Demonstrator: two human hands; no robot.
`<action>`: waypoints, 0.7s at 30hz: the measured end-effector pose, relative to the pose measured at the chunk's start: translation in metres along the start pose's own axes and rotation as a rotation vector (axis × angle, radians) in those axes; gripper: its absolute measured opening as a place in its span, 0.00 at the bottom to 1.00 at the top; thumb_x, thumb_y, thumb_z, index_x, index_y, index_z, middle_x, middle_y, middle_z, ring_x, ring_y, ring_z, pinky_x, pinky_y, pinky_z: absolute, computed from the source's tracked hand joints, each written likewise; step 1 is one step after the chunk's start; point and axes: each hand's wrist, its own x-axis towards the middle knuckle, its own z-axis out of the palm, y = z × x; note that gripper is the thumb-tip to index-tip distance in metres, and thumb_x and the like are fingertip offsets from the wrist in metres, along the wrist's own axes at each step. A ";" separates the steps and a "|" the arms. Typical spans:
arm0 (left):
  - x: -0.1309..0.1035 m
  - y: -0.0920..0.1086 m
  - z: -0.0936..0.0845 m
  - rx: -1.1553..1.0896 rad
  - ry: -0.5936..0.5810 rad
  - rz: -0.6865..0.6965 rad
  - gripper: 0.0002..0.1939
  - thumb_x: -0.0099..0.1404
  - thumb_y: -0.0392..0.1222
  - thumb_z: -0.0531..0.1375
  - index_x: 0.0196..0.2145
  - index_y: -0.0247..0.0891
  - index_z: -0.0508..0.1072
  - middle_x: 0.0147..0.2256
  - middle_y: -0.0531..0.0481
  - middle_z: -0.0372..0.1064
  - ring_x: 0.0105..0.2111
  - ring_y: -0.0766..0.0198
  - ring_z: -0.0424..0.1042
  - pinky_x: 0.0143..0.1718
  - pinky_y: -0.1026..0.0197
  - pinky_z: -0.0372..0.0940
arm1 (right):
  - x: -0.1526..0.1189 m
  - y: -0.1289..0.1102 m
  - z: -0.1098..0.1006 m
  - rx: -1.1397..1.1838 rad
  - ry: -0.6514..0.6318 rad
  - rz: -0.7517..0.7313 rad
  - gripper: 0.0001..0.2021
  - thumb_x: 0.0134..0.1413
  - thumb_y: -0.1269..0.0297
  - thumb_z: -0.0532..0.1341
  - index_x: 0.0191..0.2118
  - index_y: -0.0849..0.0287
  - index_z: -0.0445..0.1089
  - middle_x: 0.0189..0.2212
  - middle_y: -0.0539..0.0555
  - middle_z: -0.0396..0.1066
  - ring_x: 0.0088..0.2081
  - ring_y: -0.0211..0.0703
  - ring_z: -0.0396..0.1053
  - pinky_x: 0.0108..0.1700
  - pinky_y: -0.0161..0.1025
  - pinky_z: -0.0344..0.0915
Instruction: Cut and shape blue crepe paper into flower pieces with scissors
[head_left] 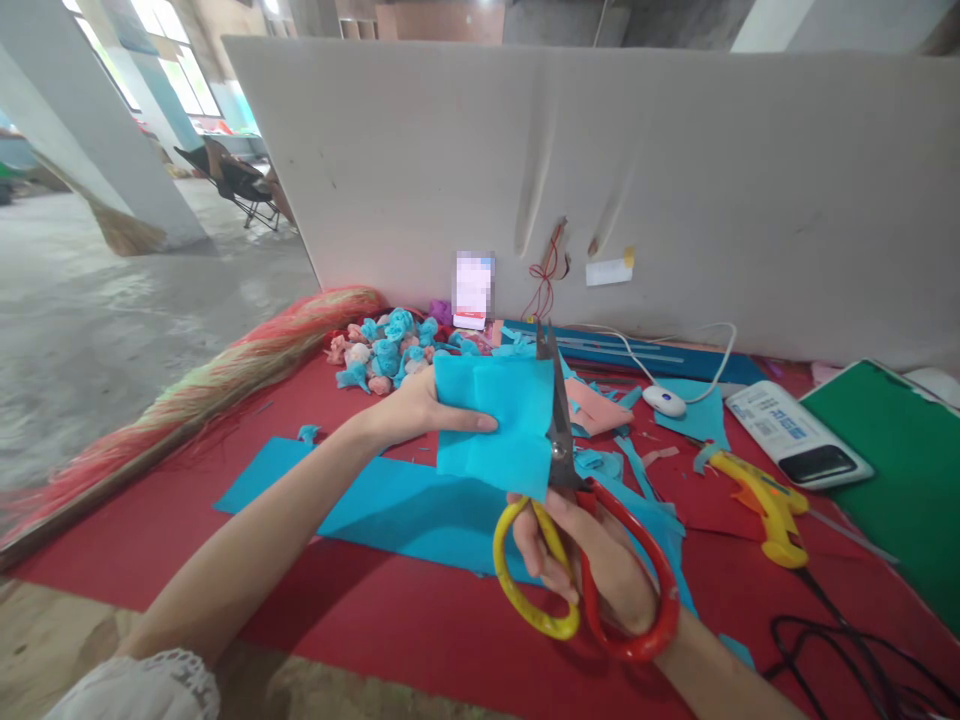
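Left hand [420,408]: pinching a blue piece [514,385] by its left side, thumb flat on the near face, other fingers hidden behind it. Piece is roughly square, faint creases, held up over the table. Right hand [611,565]: gripping scissors [564,475], fingers through the yellow loop, red loop round the hand. Blades point up and away along the piece's right edge, tips past its top edge, narrow gap between them. From here can't tell if any of the piece sits between the blades.

Under the hands: long blue strip [397,505] lying on the red tabletop [360,620], running left to right below the left forearm. Blue offcuts and a peach piece [596,405] just right of the scissors.

Further out: heap of blue, pink and white crumpled flower-like bits [386,355] beyond the left wrist. Phone [473,285] upright behind it, screen blurred. To the right, yellow glue gun [765,495] on its side, black cable [832,630] nearer the front, white oval gadget [665,400] with a white cord, white box with a dark panel [799,432], green board [885,460] at the far right.

Left edge: long pink and pale-green fringe bundle [225,370]. Behind everything, a tall white panel [412,150]; past it on the left, a dark folding chair [232,180] on the concrete floor.
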 end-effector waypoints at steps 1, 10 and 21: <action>0.000 0.000 0.000 0.008 -0.005 -0.002 0.18 0.45 0.41 0.67 0.36 0.39 0.74 0.37 0.48 0.74 0.37 0.54 0.73 0.37 0.57 0.70 | 0.000 0.000 0.000 -0.018 0.011 0.004 0.23 0.57 0.52 0.50 0.18 0.62 0.64 0.11 0.47 0.53 0.12 0.27 0.47 0.16 0.31 0.41; 0.007 -0.014 -0.011 -0.257 0.023 -0.036 0.26 0.42 0.41 0.69 0.42 0.38 0.73 0.43 0.43 0.72 0.45 0.46 0.70 0.43 0.51 0.68 | -0.004 -0.011 -0.001 0.084 0.054 -0.124 0.18 0.52 0.48 0.55 0.35 0.59 0.63 0.15 0.46 0.62 0.11 0.25 0.46 0.12 0.27 0.41; 0.008 -0.017 -0.011 -0.236 0.016 0.024 0.33 0.36 0.41 0.71 0.44 0.40 0.72 0.46 0.46 0.71 0.48 0.46 0.66 0.46 0.52 0.66 | 0.023 -0.016 -0.047 -0.834 0.492 -0.029 0.11 0.43 0.57 0.61 0.32 0.58 0.65 0.17 0.49 0.64 0.20 0.39 0.62 0.20 0.33 0.55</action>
